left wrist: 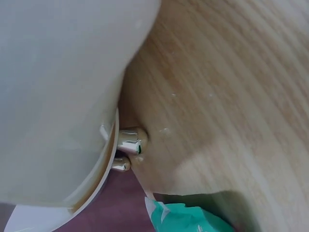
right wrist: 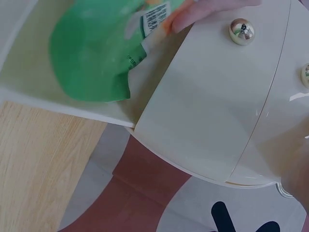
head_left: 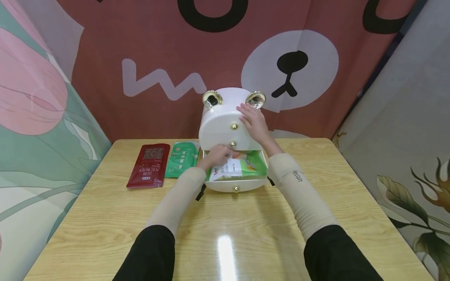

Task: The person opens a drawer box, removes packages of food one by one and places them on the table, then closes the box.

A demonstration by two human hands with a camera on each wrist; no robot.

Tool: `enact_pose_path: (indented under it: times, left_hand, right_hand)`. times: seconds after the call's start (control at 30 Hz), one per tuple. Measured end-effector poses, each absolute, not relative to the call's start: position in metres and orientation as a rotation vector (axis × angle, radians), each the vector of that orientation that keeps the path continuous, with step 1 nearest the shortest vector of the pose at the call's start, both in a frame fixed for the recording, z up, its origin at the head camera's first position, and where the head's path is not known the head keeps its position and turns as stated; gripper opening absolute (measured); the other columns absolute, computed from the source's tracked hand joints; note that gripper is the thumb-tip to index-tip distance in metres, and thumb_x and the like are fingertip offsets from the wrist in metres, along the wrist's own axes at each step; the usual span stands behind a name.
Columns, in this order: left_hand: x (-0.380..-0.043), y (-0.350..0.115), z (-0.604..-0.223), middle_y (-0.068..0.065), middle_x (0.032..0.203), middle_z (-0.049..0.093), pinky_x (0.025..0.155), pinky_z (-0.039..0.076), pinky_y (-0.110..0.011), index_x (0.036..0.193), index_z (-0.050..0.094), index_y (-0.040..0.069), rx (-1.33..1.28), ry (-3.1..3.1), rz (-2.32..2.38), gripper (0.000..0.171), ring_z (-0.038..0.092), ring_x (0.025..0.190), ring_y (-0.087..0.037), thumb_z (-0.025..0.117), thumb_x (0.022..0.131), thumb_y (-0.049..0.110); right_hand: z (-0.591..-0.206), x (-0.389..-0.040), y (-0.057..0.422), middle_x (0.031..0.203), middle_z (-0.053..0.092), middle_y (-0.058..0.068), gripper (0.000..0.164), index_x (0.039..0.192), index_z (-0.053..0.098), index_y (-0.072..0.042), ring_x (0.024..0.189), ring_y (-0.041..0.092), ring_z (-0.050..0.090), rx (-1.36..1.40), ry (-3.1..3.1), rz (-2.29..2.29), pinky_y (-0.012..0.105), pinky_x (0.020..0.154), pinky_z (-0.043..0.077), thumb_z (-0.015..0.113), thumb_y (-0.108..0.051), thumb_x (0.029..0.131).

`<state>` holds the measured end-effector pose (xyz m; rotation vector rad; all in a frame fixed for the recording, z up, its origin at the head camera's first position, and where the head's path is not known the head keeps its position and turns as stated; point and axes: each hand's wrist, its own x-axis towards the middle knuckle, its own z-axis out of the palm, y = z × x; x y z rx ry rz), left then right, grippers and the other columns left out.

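A white mini drawer cabinet (head_left: 219,130) with gold frog-like eyes stands at the table's back, its bottom drawer (head_left: 218,186) pulled out. In that drawer lies a green-and-white plastic food bag (head_left: 251,166), with a barcode label in the right wrist view. My left hand (head_left: 218,155) reaches over the drawer's left side, extended fingers touching the back of the bag; a fingertip (right wrist: 186,19) shows there in the right wrist view. Spread fingers of my right hand (head_left: 256,124) rest on the cabinet's upper front, below the right eye. The left wrist view hides the left fingers.
Left of the cabinet, a green pouch (head_left: 183,159) and a dark red pouch (head_left: 148,166) lie on the wooden table (head_left: 288,249). Gold feet (left wrist: 131,141) show under the cabinet. A patterned red curtain (head_left: 158,35) hangs close behind.
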<state>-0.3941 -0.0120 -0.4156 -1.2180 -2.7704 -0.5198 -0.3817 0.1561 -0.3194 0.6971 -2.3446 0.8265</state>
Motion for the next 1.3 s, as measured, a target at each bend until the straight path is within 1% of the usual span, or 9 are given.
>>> enact_pose_path:
  times: [0.07,0.1,0.23,0.33,0.5,0.67,0.87,1.13,1.3]
  left_hand:
    - [-0.394,-0.013,-0.412,-0.004,0.107,0.063,0.068,0.040,-0.025,0.113,0.062,0.018,-1.231,-2.790,-0.509,0.042,0.051,0.069,-0.015,0.050,0.080,-0.003]
    - [-0.393,-0.014,-0.411,-0.004,0.106,0.063,0.068,0.040,-0.026,0.113,0.062,0.019,-1.233,-2.795,-0.500,0.043,0.051,0.070,-0.016,0.050,0.079,-0.004]
    - [-0.391,-0.014,-0.403,-0.005,0.106,0.063,0.077,0.042,-0.029,0.114,0.061,0.019,-1.241,-2.784,-0.472,0.047,0.055,0.085,-0.019,0.051,0.076,-0.006]
    - [-0.388,-0.012,-0.398,-0.005,0.115,0.059,0.080,0.041,-0.029,0.114,0.062,0.018,-1.247,-2.776,-0.484,0.048,0.055,0.092,-0.019,0.051,0.074,-0.007]
    - [-0.381,-0.012,-0.391,-0.003,0.114,0.060,0.074,0.041,-0.026,0.113,0.062,0.016,-1.241,-2.858,-0.506,0.046,0.054,0.085,-0.018,0.052,0.075,-0.006]
    - [-0.377,-0.014,-0.389,-0.001,0.113,0.061,0.077,0.041,-0.026,0.110,0.064,0.013,-1.238,-2.873,-0.534,0.042,0.055,0.092,-0.017,0.051,0.076,-0.007]
    - [-0.376,-0.020,-0.382,-0.004,0.111,0.061,0.070,0.042,-0.022,0.108,0.064,0.011,-1.236,-2.839,-0.630,0.042,0.054,0.082,-0.015,0.050,0.075,-0.010]
    - [-0.372,-0.027,-0.376,-0.008,0.112,0.060,0.083,0.040,-0.028,0.109,0.063,0.006,-1.362,-2.772,-0.619,0.040,0.053,0.098,-0.022,0.050,0.075,-0.010]
    - [-0.368,-0.032,-0.372,-0.007,0.118,0.057,0.079,0.041,-0.026,0.113,0.060,0.006,-1.336,-2.840,-0.666,0.037,0.053,0.095,-0.020,0.051,0.079,-0.006]
  right_hand:
    - [-0.319,-0.382,0.156,0.132,0.044,0.013,0.033,0.121,0.053,-0.002,0.126,0.026,0.032,0.697,-2.348,0.827,0.037,0.106,0.012,0.053,-0.010,0.089]
    - [-0.319,-0.382,0.156,0.132,0.044,0.013,0.033,0.122,0.053,-0.002,0.126,0.026,0.032,0.696,-2.351,0.827,0.038,0.106,0.012,0.053,-0.010,0.089]
    - [-0.319,-0.381,0.156,0.131,0.044,0.013,0.033,0.122,0.054,-0.003,0.126,0.026,0.032,0.697,-2.350,0.829,0.040,0.105,0.012,0.054,-0.010,0.089]
    - [-0.319,-0.381,0.156,0.131,0.044,0.013,0.033,0.121,0.054,-0.003,0.126,0.026,0.033,0.695,-2.346,0.825,0.042,0.105,0.013,0.054,-0.010,0.089]
    - [-0.320,-0.380,0.157,0.132,0.044,0.013,0.033,0.122,0.053,-0.003,0.125,0.026,0.033,0.682,-2.367,0.824,0.042,0.105,0.013,0.053,-0.010,0.089]
    - [-0.320,-0.379,0.157,0.132,0.043,0.014,0.034,0.122,0.053,-0.003,0.126,0.026,0.032,0.682,-2.381,0.810,0.041,0.105,0.012,0.053,-0.011,0.089]
    - [-0.318,-0.380,0.157,0.132,0.043,0.014,0.034,0.122,0.053,-0.003,0.125,0.027,0.033,0.704,-2.361,0.796,0.042,0.105,0.013,0.053,-0.010,0.089]
    - [-0.318,-0.381,0.157,0.132,0.043,0.014,0.034,0.123,0.052,-0.004,0.126,0.026,0.032,0.699,-2.372,0.800,0.039,0.105,0.012,0.053,-0.011,0.089]
    - [-0.318,-0.382,0.157,0.132,0.043,0.016,0.034,0.123,0.052,-0.003,0.126,0.026,0.032,0.704,-2.369,0.792,0.039,0.105,0.012,0.053,-0.010,0.089]
